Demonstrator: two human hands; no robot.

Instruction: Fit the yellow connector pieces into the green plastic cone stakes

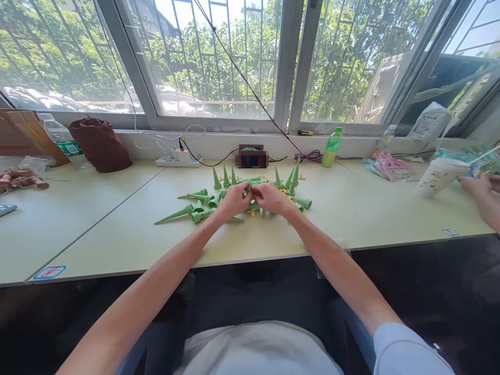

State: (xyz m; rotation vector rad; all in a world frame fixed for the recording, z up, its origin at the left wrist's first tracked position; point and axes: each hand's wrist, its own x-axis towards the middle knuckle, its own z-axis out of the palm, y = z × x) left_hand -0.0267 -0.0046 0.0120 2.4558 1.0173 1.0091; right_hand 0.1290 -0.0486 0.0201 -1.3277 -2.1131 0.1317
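Observation:
My left hand (235, 200) is closed in a pinch, with the green tip of a plastic watering spike (250, 186) showing at its fingertips. Directly beside it, my right hand (271, 197) is also closed, its fingertips meeting the left ones; what they pinch is hidden. Loose green spikes (174, 214) and short ribbed caps lie to the left of my hands. Several spikes stand upright behind them, such as one at the right (295, 178) with a small yellow valve (301, 177) on it. More green and yellow pieces lie under and around my right hand.
At the back stand a blurred-screen device (253, 159), a green drink bottle (332, 148) and a power strip (178, 158). A brown pouch (100, 144) is at the left. To the right, another person's hand (484, 190) is near a white cup (441, 177).

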